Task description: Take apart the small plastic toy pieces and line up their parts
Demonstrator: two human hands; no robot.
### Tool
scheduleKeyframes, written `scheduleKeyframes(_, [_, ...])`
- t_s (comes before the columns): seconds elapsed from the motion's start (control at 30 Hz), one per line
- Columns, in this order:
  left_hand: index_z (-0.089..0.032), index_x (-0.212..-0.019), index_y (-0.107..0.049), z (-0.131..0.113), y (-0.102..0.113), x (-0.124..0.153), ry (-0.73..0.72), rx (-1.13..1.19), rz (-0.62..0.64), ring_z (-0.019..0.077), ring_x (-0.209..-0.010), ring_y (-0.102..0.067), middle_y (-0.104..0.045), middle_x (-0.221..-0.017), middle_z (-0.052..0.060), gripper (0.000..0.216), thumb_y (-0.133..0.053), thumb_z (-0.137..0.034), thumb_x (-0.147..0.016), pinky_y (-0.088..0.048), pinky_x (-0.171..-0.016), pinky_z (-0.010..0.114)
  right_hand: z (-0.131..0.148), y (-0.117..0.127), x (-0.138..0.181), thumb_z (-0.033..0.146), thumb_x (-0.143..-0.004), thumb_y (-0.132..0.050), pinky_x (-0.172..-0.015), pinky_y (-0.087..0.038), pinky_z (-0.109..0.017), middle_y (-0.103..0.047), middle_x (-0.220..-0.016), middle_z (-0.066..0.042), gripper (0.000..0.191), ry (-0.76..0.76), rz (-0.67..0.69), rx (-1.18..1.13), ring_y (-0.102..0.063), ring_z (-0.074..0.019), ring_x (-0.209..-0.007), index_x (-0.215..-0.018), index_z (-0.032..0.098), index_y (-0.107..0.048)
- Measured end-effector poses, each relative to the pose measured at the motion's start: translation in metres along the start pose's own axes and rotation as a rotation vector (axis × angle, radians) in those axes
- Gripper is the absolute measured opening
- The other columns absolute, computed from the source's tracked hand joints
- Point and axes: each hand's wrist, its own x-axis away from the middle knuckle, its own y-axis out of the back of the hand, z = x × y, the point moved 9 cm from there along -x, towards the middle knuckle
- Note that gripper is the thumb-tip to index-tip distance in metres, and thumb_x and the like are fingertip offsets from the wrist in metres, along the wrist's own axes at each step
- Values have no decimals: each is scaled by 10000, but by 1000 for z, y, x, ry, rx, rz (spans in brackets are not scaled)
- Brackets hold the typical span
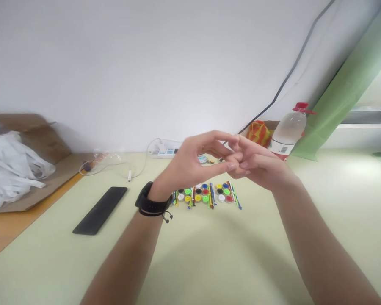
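My left hand [193, 159] and my right hand [257, 167] meet in the air above the table, fingertips pressed together. The left thumb and fingers pinch around the right hand's fingertips. The right fingers are curled; whether anything small is between them is hidden. A black band sits on my left wrist [152, 203]. Below the hands, on the pale green table [209, 254], lie several small round paint pots [205, 195] in many colours with thin coloured sticks beside them.
A black flat device [100, 209] lies at the left. A white plastic bag [9, 169] rests on cardboard at the far left. At the back are a white power strip [165, 149] with cable, a plastic bottle with a red cap [288, 131], and a striped bag [258, 132].
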Motion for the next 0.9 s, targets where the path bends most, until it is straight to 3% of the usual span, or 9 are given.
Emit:
scheduleKeyframes(0.43, [-242, -1252, -686, 0, -6, 1, 1, -5, 34, 177, -921, -711, -735, -962, 18, 433, -698, -115, -838, -600, -916, 341, -5, 0, -2, 126, -760, -531, -564, -242, -292, -400, -676, 53, 500, -26, -3, -5, -248, -129, -561, -1242, 256, -508])
scheduleKeyframes(0.6, [-304, -1244, -694, 1, -5, 2, 12, -10, 41, 188, -924, -717, -731, -958, -14, 484, -676, -72, -819, -600, -934, 350, -5, 0, -1, 131, -771, -531, -556, -242, -291, -377, -639, 64, 430, -31, 8, 18, -233, -129, -551, -1181, 257, -511])
scheduleKeyframes(0.9, [-229, -1265, -688, 1, -5, 2, -2, -8, 58, 182, -930, -725, -752, -971, 26, 497, -694, -55, -799, -592, -937, 349, -6, 0, 0, 128, -801, -522, -569, -236, -301, -375, -645, 61, 279, -33, 15, 27, -206, -133, -575, -1043, 254, -467])
